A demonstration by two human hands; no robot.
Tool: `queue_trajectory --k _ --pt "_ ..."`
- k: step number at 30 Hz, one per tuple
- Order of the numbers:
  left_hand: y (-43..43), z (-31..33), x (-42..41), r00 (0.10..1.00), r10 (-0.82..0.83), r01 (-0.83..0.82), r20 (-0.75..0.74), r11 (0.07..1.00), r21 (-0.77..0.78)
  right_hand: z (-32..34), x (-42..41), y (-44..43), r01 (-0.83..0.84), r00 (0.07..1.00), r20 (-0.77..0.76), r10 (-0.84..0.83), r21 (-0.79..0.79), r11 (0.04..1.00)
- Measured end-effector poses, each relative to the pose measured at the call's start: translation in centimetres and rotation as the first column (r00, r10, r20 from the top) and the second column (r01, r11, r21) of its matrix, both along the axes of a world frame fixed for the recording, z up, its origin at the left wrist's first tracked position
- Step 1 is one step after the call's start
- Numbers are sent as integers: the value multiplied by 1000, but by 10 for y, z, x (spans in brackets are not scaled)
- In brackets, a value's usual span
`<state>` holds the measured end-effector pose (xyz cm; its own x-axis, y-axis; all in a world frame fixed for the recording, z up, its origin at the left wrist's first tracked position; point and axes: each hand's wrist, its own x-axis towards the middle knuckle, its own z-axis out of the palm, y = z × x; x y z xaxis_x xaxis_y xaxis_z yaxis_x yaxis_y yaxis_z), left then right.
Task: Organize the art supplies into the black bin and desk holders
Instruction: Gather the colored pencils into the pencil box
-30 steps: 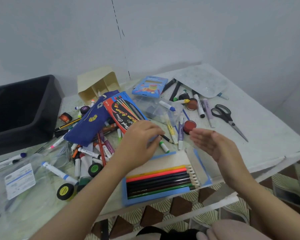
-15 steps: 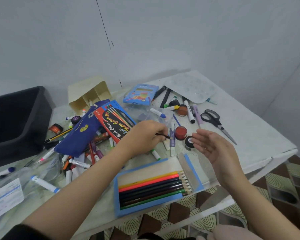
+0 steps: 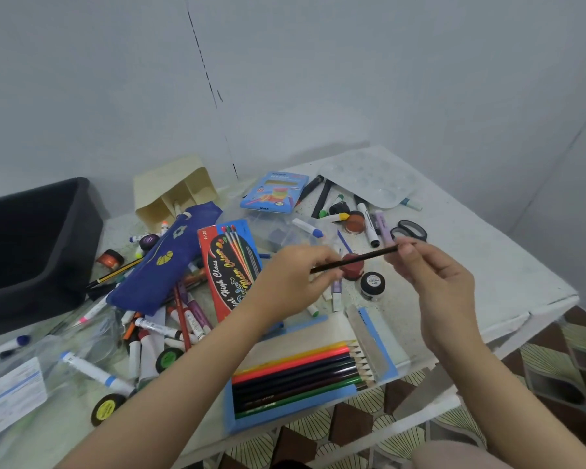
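Places are given from the open pencil tray (image 3: 305,335) at the near edge of the table (image 3: 487,265), where I see coloured pencils (image 3: 298,374) lying side by side.

- **Far left of the tray, further back:** the black bin (image 3: 31,245).
- **Behind the tray, to the left:** the cream desk holder (image 3: 173,191), tipped on its side. The blue pouch (image 3: 170,262) and red pencil box (image 3: 230,265) lie between holder and tray.
- **Above the tray:** I see the left hand (image 3: 295,275) pinching the lower end of a dark pencil (image 3: 356,260). The pencil slants up rightward in the air (clear of the clutter) to the right hand (image 3: 437,286), whose thumb and fingers pinch its upper end.
- **Behind the tray, to the right:** the scissors (image 3: 410,230), lying flat beyond the right hand.
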<state>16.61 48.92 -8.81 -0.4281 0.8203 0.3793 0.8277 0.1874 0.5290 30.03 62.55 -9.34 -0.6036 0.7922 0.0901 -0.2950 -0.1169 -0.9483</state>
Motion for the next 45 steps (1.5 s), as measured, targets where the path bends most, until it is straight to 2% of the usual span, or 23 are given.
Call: queue_trajectory --k 3,8,11,13,14,15,17,18,19,20,23,27,32,35,37,39,42,44,45 --pt "-9 -3 -7 999 39 -39 1 999 9 1 1 7 42 999 -14 -43 -67 997" --pt "-10 -2 -2 998 41 -39 -41 999 34 -1 -7 -11 -146 987 65 147 -18 989" --pt "-15 0 1 997 41 -42 -70 999 -15 -2 -11 -21 -202 977 69 203 -23 979" --pt "-23 -4 -2 988 127 -130 -90 991 -28 -2 -12 -21 -188 979 76 190 -38 981" --pt "-28 -6 -4 963 238 -246 -124 968 -46 -2 -12 -21 -173 981 81 176 -45 984" --pt "-33 -9 -4 907 384 -403 -171 910 -96 -2 -12 -20 -158 983 85 162 -48 986" --pt "-44 -14 -4 745 619 -666 -248 669 -329 -3 -11 -17 -124 988 91 128 -48 991" --pt "-49 -16 -2 693 678 -705 -247 563 -432 -4 -11 -16 -106 989 94 111 -51 993" --pt "-52 -18 0 663 714 -711 -224 509 -485 -5 -10 -15 -90 991 98 95 -58 994" --pt "-55 -21 2 647 737 -716 -197 497 -491 -6 -10 -14 -76 991 102 83 -67 995" --pt "-60 -24 4 646 752 -733 -132 563 -382 -8 -10 -15 -65 991 111 73 -73 995" --pt "-70 -11 -10 729 675 -683 -111 708 -179 -7 -10 -20 -80 992 96 87 -69 994" --pt "-90 20 -59 824 553 -566 -124 790 -237 -8 -13 -25 -119 987 93 129 -105 987" --pt "-101 33 -90 834 536 -543 -129 760 -356 -7 -14 -29 -168 981 81 178 -115 979" --pt "-105 37 -102 828 524 -554 -198 710 -435 -7 -14 -32 -193 977 65 202 -122 974" --pt "-105 37 -105 816 502 -578 -286 697 -426 -6 -14 -34 -198 977 55 207 -132 971" --pt "-97 20 -97 833 378 -491 -404 842 -225 -7 -15 -36 -193 978 53 203 -153 969" --pt "-89 2 -92 831 257 -397 -494 895 -203 -8 -16 -37 -190 977 62 202 -168 967" --pt "-86 -5 -89 829 221 -383 -513 894 -233 -8 -16 -38 -188 977 67 202 -174 967"
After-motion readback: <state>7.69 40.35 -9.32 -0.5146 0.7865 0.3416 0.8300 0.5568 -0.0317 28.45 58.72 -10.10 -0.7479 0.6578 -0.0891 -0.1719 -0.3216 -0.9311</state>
